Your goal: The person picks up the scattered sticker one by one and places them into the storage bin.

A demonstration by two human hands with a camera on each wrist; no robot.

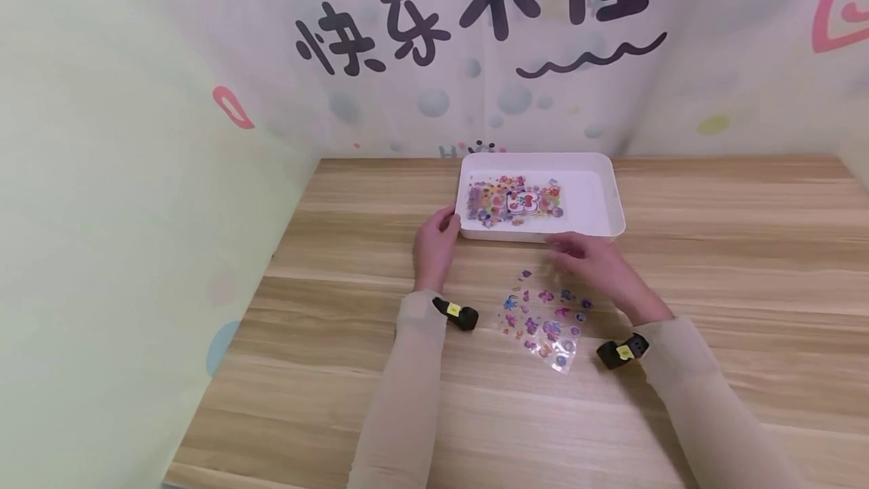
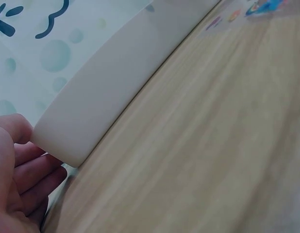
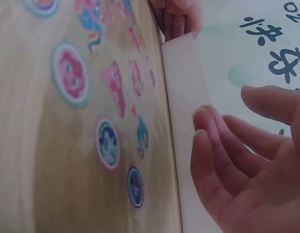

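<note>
A white shallow tray (image 1: 591,195) stands at the back of the wooden table against the wall sheet. Inside its left half lies a pile of colourful sticker sheets in clear film (image 1: 495,202). My left hand (image 1: 436,247) touches the tray's front left corner, thumb and fingers at its outer side. Just in front of the tray's front wall hovers my right hand (image 1: 600,266), its fingers loosely bent and the thumb apart, with nothing held. Between my forearms a clear sheet of pony stickers (image 1: 546,315) lies flat on the table.
Black wrist cameras (image 1: 465,317) sit on both sleeves, close to the table. A white sheet printed with large black characters (image 1: 495,2) hangs behind the table (image 1: 326,368). A pale green wall (image 1: 122,210) stands on the left.
</note>
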